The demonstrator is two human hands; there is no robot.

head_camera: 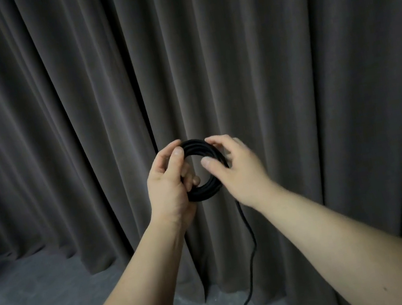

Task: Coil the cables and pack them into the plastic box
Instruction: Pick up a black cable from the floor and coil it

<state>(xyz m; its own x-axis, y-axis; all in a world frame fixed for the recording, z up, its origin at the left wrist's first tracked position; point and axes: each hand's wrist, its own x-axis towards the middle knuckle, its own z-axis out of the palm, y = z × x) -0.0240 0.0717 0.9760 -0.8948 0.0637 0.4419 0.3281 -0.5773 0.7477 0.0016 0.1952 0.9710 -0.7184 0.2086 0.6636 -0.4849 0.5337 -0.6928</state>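
Head view: my left hand (pixel 170 182) grips the black cable coil (pixel 201 169) at chest height so its loops stay stacked, while my right hand (pixel 237 164) pinches the rim, feeding the hanging tail (pixel 249 251) around

Dim, even indoor light, no visible source. Dark curtain (pixel 285 56) soaks up light; deep shadow bands between folds, darkest toward 9 and 3 o'clock edges. No glare. Slight softness overall; right hand (pixel 238 170) faintly motion-blurred. Wide-angle bowing at edges: curtain folds lean outward, forearms balloon toward 5 and 7 o'clock.
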